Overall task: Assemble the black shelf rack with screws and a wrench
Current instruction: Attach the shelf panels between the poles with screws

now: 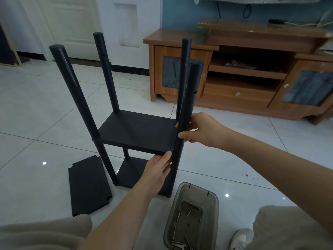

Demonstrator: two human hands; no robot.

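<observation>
The black shelf rack stands upright on the tiled floor, with four round posts, a middle shelf and a lower shelf beneath it. My right hand grips the near right post just above the middle shelf. My left hand sits under the front right corner of that shelf, fingers straight against its edge. A loose black shelf panel lies flat on the floor to the left. Several screws and a wrench lie in a smoky clear plastic tray at the front.
A wooden TV cabinet stands against the blue wall behind and to the right. A white door is at the back left. My knees in beige trousers and a white shoe frame the bottom edge.
</observation>
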